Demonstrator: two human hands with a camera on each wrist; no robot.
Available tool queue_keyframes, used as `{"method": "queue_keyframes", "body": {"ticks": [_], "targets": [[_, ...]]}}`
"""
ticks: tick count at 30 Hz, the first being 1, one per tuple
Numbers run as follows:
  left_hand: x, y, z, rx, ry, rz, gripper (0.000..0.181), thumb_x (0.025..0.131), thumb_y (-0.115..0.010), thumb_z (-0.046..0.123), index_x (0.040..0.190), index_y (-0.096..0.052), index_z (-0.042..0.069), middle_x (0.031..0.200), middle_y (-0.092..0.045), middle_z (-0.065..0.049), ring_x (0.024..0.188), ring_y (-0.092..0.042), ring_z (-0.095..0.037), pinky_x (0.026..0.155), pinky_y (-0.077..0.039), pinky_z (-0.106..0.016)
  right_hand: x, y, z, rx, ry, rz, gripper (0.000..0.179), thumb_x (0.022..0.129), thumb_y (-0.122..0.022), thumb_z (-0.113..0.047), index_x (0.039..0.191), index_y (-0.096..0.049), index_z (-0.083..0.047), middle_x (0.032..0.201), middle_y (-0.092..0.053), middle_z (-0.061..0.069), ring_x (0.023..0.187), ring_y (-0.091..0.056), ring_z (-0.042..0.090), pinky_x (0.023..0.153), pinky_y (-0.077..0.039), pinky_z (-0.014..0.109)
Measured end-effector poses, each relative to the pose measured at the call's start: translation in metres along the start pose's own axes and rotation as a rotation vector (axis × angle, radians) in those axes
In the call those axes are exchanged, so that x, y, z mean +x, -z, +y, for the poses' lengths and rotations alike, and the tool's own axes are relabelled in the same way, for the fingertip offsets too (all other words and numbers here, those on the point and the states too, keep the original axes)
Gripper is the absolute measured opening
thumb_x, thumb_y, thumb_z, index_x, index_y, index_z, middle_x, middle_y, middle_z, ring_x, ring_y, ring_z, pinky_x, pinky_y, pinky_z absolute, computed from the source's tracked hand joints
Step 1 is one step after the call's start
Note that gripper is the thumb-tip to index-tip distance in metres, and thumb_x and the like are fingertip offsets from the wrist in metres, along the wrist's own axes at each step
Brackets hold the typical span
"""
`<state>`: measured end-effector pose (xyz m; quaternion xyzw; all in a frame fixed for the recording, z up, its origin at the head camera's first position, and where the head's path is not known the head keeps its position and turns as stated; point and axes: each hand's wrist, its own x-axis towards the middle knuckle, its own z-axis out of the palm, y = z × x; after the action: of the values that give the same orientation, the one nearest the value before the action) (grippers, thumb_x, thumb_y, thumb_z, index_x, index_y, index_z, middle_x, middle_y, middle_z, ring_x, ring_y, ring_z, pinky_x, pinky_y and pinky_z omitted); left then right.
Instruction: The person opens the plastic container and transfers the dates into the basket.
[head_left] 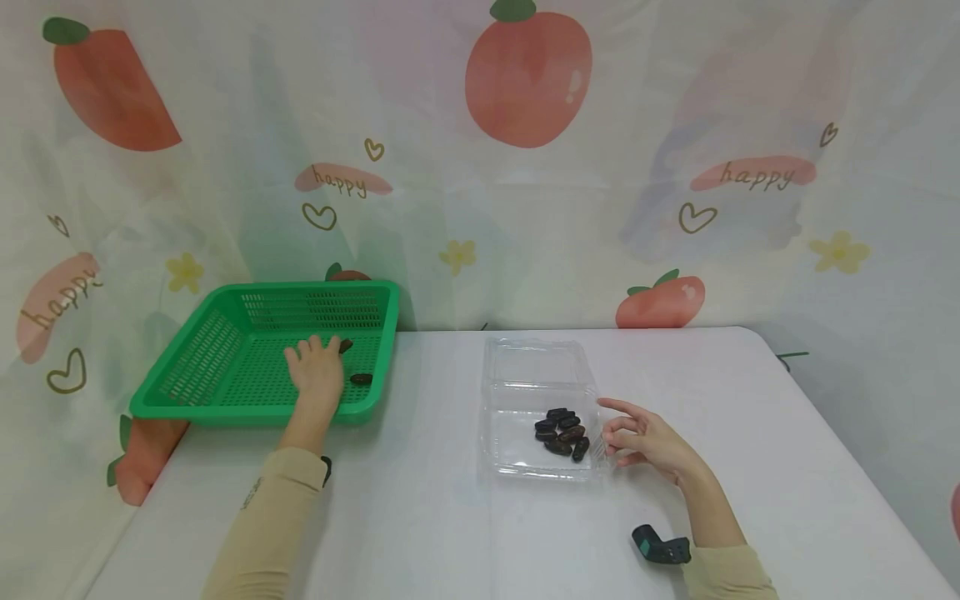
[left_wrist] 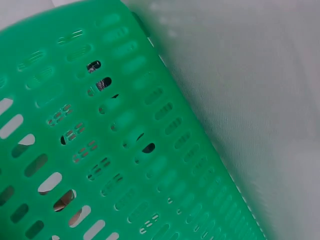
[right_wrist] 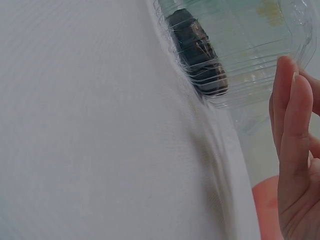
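My left hand (head_left: 318, 375) is inside the green plastic basket (head_left: 247, 408), its fingers spread. One dark, oblong piece like a date (head_left: 346, 345) lies right at its fingertips, and another dark piece (head_left: 362, 379) sits beside the hand near the basket's right wall. In the left wrist view the slotted basket wall (left_wrist: 125, 95) covers most of the hand. My right hand (head_left: 648, 437) is at the right side of a clear plastic box (head_left: 510, 450), index finger extended and the others loosely bent. Several dark date-like pieces (head_left: 558, 447) lie in the box's right half.
The hinged clear lid (head_left: 536, 362) stands open toward the back. A white-covered table (head_left: 420, 517) lies beneath everything, with a printed curtain (head_left: 420, 100) behind it. By the right wrist is a black device (head_left: 660, 547).
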<state>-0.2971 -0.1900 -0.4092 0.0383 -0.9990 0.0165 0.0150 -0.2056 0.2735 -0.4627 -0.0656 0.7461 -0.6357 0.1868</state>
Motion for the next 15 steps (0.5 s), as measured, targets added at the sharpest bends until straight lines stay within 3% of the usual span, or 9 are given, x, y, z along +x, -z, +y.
{"method": "queue_keyframes", "body": {"ticks": [7, 15], "targets": [[0.0026, -0.0049, -0.0027, 0.036, -0.011, -0.055, 0.041, 0.096, -0.041, 0.007, 0.137, -0.037, 0.006, 0.125, -0.037, -0.03, 0.115, -0.033, -0.046, 0.1, -0.018, -0.058, -0.0004, -0.0002, -0.0003, -0.001, -0.001, 0.0, 0.068, 0.087, -0.06, -0.007, 0.142, -0.021, 0.002, 0.087, -0.058, -0.001, 0.071, -0.059, 0.01, 0.058, -0.053, 0.026], [0.0026, -0.0071, -0.0024, 0.04, -0.033, -0.069, 0.045, 0.094, -0.042, -0.001, 0.139, -0.035, 0.006, 0.125, -0.036, -0.031, 0.115, -0.033, -0.046, 0.1, -0.019, -0.059, -0.0004, 0.0001, 0.0006, 0.019, 0.011, -0.011, 0.067, 0.087, -0.059, -0.006, 0.141, -0.02, 0.003, 0.086, -0.058, -0.002, 0.071, -0.06, 0.009, 0.058, -0.053, 0.026]]}}
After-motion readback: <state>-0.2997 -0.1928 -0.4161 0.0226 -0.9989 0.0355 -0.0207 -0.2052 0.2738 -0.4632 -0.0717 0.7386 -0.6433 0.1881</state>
